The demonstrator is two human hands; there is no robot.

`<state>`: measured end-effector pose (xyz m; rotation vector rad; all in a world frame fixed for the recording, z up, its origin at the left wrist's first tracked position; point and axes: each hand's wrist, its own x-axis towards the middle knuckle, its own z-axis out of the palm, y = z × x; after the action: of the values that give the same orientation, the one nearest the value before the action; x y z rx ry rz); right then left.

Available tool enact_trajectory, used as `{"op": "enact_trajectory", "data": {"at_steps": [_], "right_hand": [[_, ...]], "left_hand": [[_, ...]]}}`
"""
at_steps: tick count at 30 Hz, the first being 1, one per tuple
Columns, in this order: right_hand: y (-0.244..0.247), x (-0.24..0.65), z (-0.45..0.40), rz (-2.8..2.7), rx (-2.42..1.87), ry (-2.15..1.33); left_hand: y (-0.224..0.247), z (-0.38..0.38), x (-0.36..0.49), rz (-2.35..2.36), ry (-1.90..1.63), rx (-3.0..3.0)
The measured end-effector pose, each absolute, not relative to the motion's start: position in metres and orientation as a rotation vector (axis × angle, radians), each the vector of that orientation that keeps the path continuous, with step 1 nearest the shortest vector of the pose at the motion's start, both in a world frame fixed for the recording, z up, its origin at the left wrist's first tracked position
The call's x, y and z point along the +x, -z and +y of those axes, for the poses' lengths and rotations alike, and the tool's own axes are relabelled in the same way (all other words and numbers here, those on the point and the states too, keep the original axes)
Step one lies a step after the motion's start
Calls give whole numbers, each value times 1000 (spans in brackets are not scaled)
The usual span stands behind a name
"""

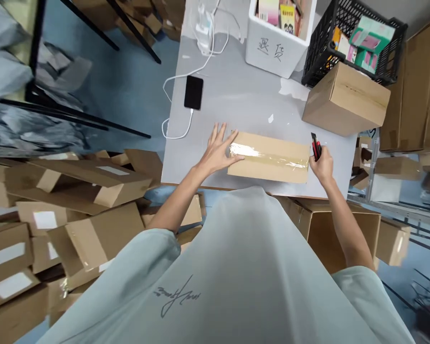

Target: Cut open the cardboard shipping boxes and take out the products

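Observation:
A long, closed cardboard box (268,160) with clear tape along its top lies near the front edge of the grey table (232,91). My left hand (218,150) rests at the box's left end with its fingers spread, thumb and index finger touching the cardboard. At the opposite end, my right hand (321,165) is wrapped round a red and black box cutter (316,147), whose tip points away from me. The cutter is just beside the box's right end; whether its blade touches anything I cannot tell.
A phone (193,92) on a white cable lies at the back left. Along the back right stand a white bin (277,50) of books, a black crate (387,71) and a closed carton (351,98). Empty cartons (93,234) pile up left of me; an open carton (338,234) stands below the table's right front.

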<state>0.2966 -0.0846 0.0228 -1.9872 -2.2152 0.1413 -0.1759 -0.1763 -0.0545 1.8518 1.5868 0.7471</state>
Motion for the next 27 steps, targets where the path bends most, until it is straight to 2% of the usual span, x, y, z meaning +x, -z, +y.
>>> {"op": "enact_trajectory", "data": {"at_steps": [6,15,27], "right_hand": [[-85,244,-100,-2570,-1805,120],[-106,104,-149,-3496,-1340,39],[-119,72,-144,-3615,-1321,12]], "left_hand": [[69,-183,-179,1272,-859,1786],[75,-196,-167,1104,-938,1641],[80,-193,-162,1088,-987,1652]]}}
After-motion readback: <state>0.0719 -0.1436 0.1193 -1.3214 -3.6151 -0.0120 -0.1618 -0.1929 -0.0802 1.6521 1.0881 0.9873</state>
